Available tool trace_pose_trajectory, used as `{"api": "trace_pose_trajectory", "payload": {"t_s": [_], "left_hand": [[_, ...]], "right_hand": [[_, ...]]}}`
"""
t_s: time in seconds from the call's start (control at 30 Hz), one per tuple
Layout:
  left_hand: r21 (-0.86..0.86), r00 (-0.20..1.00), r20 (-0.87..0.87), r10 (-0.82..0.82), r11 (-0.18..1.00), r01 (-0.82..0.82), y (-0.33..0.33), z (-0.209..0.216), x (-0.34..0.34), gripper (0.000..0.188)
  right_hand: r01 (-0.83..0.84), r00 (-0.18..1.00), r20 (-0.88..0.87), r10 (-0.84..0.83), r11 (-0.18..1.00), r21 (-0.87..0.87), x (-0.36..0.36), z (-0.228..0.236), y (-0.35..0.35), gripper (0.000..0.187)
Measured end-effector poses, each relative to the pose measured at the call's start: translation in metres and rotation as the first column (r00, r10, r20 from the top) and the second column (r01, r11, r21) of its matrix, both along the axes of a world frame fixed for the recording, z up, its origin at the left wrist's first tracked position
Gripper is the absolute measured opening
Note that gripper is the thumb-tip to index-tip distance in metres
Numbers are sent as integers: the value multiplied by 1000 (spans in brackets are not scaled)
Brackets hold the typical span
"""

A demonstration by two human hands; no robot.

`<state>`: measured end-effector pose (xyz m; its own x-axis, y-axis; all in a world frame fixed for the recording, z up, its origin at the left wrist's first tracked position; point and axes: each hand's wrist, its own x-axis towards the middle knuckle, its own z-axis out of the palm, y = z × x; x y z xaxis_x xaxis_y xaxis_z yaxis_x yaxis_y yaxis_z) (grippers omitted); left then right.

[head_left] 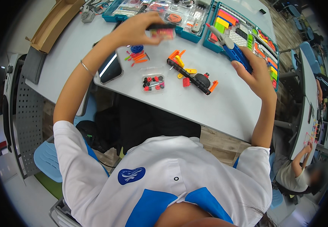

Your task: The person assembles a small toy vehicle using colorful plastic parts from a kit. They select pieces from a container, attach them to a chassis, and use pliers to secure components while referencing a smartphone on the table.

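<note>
My left hand (139, 31), raised over the far left of the table, grips a small dark-and-red case (163, 33), blurred by motion. My right hand (254, 73) is wrapped round a blue and grey handheld tool (230, 47) with a red tip, pointing up and left. Between the hands lies a black beam assembly (188, 77) with orange and yellow pieces and a dark round part. Left of it sits a clear plastic box (152, 82) of red and black small parts. Loose orange pins (138, 57) and a blue gear (136, 49) lie farther back.
A phone (111, 69) lies near the left table edge. Two teal trays of building parts, one behind (191, 36) and one at right (211, 45), stand along the far side. A long cardboard box (54, 26) is at far left. Another person (293, 174) sits at a table to the right.
</note>
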<state>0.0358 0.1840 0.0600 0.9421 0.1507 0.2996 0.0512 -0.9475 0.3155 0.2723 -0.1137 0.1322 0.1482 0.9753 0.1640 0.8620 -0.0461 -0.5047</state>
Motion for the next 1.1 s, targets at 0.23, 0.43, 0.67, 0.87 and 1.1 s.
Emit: {"api": "trace_pose_trajectory", "payload": {"t_s": [0.23,0.43,0.67,0.87,1.1], "left_hand": [[49,994,-107,12,999,-6,-28,-29,-7,48],[49,995,-92,33,998,-29,-32,-32,2,45],[-5,997,-66,35,999,-35,-35,-35,4,41],[-15,999,-12,48,999,-48,-39,-37,4,45],[-421,972,-174,159,880,-219,-16,-25,-2,58]], "right_hand": [[-24,999,-28,23,999,-33,-13,0,5,44],[-19,1000,-2,19,999,-39,-12,0,3,45],[-34,999,-43,31,997,-66,-11,-11,6,47],[-40,999,-24,38,994,-101,-14,-11,9,47],[-45,999,-6,45,988,-149,-9,-19,15,49]]}}
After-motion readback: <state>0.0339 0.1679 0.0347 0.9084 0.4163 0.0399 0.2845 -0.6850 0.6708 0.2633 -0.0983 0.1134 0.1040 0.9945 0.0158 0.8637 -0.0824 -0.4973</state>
